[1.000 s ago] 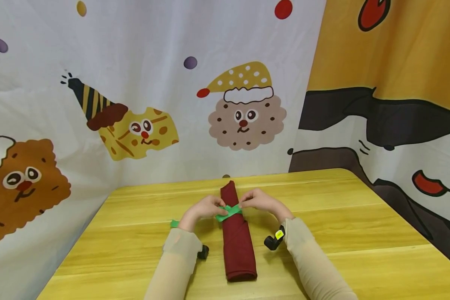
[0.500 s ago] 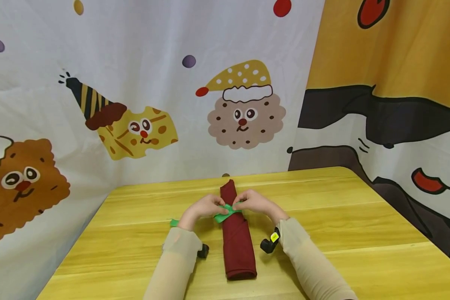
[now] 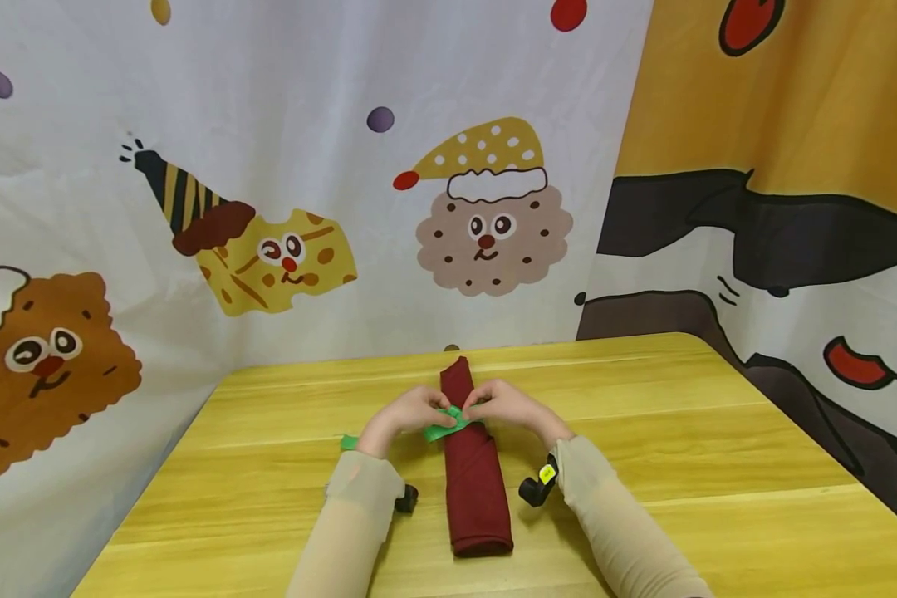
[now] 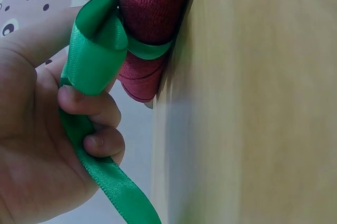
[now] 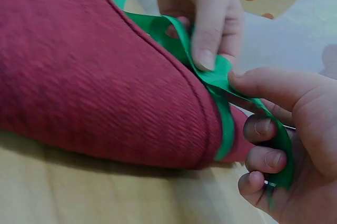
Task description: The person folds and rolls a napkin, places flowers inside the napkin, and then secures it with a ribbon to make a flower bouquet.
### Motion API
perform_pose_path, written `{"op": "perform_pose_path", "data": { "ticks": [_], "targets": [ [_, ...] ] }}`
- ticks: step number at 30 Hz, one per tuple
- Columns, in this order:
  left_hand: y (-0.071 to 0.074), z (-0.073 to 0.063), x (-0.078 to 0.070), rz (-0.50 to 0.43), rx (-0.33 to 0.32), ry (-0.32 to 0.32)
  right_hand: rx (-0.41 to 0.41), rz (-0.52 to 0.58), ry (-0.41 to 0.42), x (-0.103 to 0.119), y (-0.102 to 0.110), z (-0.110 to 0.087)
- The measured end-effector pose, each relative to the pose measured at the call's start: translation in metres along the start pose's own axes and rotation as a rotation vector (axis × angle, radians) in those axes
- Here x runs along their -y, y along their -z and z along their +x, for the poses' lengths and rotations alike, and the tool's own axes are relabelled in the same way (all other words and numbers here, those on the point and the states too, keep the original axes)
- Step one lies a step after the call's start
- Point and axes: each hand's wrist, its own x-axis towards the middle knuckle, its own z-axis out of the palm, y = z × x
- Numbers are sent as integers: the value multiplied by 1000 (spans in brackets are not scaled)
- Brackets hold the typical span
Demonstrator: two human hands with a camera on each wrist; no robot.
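Note:
A dark red rolled cloth (image 3: 478, 494) lies lengthwise on the table, with a textured, towel-like surface in the wrist views. Green satin ribbon (image 4: 97, 58) passes round it and crosses in a loose loop on top. My left hand (image 3: 413, 410) pinches the ribbon on the roll's left side; curled fingers (image 4: 97, 142) hold its tail against the palm. From the right, my right hand (image 3: 512, 407) pinches the ribbon beside the left fingertips. Its other fingers curl round the second tail (image 5: 281, 155). Where the strands cross is partly hidden by the fingers.
The wooden table (image 3: 680, 448) extends around the roll on both sides. One loose ribbon end (image 3: 349, 443) shows beyond the left wrist. A white and yellow cartoon curtain (image 3: 329, 124) hangs behind the table. Both wrists carry small black cameras (image 3: 534, 490).
My right hand has shifted slightly left, bringing its fingertips over the roll and closer to the left hand. The left hand and the rolled cloth stay nearly still.

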Motion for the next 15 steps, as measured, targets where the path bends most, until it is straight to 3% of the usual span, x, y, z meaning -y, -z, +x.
{"op": "perform_pose_path", "data": {
  "ticks": [10, 15],
  "targets": [
    [0, 2, 0, 19, -11, 19, -46, -18, -57, -5, 16, -8],
    [0, 1, 0, 14, -7, 16, -24, -37, -32, -4, 12, -6]
  ]
}}
